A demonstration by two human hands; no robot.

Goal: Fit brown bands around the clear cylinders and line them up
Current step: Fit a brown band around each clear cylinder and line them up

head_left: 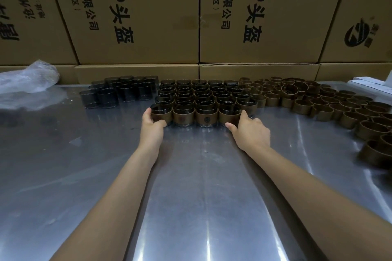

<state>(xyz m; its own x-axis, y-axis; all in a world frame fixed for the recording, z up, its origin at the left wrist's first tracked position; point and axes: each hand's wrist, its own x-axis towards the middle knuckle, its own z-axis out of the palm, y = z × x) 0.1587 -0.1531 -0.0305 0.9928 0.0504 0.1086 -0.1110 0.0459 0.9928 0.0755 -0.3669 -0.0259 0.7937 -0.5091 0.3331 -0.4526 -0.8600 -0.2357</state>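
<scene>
1. Surface [201,186]: polished metal sheet, reflective, w/ scuffs and light streaks.
2. Banded cylinders [203,97]: clear, dark-tinted glass-like tubes, each w/ a matte brown band round its lower wall. Packed block at mid surface toward far edge; approx 5 per row, approx 6 rows – exact count not readable at rear.
3. Front row [196,115]: 4 units, side by side, touching. At least 2 show a dark round logo on the band.
4. Left hand [152,121]: fingers curled round the left-end unit of front row, thumb on its near face; grips it.
5. Right hand [248,127]: fingers fairly straight against the right-end unit's side, thumb extended along the row's near base; presses, no wrap seen.
6. Bare cylinders [118,91]: unbanded, clear/smoky, upright cluster left of the block, near far edge; approx 12, partly overlapping.
7. Loose brown bands [307,99]: thin rings, standing, spread from block's right side to right edge; several dozen, not countable.
8. Crumpled clear plastic bag [27,76]: far-left corner.
9. Cardboard cartons [137,17]: stacked behind far edge, black print.
10. White boxes [373,83]: far-right corner, partly cut off.
</scene>
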